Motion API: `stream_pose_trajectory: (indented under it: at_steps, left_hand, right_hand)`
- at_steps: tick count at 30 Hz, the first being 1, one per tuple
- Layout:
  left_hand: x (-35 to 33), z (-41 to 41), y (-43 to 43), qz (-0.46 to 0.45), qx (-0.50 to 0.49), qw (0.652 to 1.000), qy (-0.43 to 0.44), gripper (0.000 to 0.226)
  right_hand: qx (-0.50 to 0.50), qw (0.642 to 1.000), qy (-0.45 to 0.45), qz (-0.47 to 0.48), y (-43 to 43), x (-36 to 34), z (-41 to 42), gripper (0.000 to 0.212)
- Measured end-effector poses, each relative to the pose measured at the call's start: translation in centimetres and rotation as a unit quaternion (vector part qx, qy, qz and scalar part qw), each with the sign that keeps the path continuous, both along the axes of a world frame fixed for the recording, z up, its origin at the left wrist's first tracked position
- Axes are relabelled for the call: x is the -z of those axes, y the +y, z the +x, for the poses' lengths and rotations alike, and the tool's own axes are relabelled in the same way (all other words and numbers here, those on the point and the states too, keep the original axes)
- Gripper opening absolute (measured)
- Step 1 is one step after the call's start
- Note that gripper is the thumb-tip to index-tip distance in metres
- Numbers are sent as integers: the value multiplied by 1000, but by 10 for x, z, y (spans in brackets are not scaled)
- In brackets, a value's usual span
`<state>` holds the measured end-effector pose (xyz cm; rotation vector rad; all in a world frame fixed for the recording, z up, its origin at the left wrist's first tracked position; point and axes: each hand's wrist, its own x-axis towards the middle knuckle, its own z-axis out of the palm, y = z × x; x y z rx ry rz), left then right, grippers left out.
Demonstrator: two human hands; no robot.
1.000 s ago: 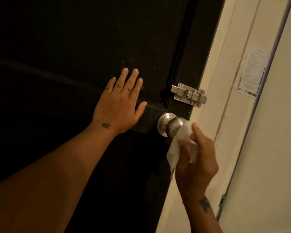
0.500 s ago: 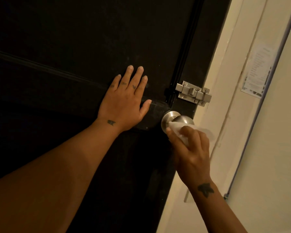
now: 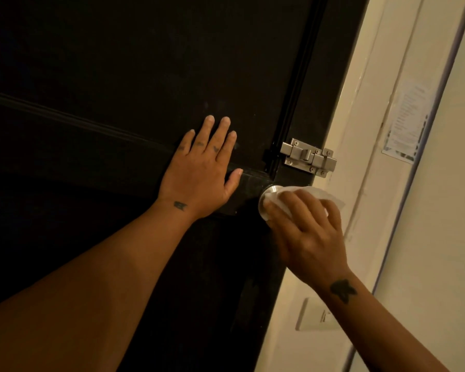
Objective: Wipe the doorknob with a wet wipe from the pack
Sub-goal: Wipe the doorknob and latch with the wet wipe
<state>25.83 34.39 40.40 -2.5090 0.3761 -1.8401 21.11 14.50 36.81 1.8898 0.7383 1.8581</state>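
Note:
A silver doorknob (image 3: pixel 269 191) sits near the right edge of a black door (image 3: pixel 145 76); only part of its round base plate shows. My right hand (image 3: pixel 304 226) wraps over the knob from the right with a white wet wipe (image 3: pixel 320 194) pressed around it. The wipe's edge sticks out past my fingers toward the door frame. My left hand (image 3: pixel 202 173) lies flat on the door just left of the knob, fingers spread and pointing up. The wipe pack is not in view.
A metal slide bolt (image 3: pixel 308 158) is fixed above the knob at the door's edge. The cream door frame (image 3: pixel 365 130) and wall run down the right, with a paper notice (image 3: pixel 406 122) and a light switch plate (image 3: pixel 313 314).
My right hand has turned from holding the wipe below the knob to closing over the knob from above and the right, covering it. My left hand stays flat on the door.

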Motion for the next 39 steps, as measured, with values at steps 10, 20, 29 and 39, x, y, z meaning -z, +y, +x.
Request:
stream_pose_trajectory:
  at_steps: [10, 20, 29, 39]
  left_hand:
    - [0, 0, -3, 0, -8, 1000, -3, 66]
    - [1, -1, -1, 3, -7, 1000, 3, 66]
    - [1, -1, -3, 10, -12, 1000, 3, 65]
    - [0, -2, -3, 12, -12, 1000, 9, 65]
  right_hand:
    - [-2, 995, 86, -40, -18, -4, 4, 42]
    - [53, 985, 91, -137, -16, -10, 3, 45]
    - [60, 957, 107, -263, -32, -7, -29, 39]
    - [-183, 932, 255, 181, -15, -53, -30, 27]
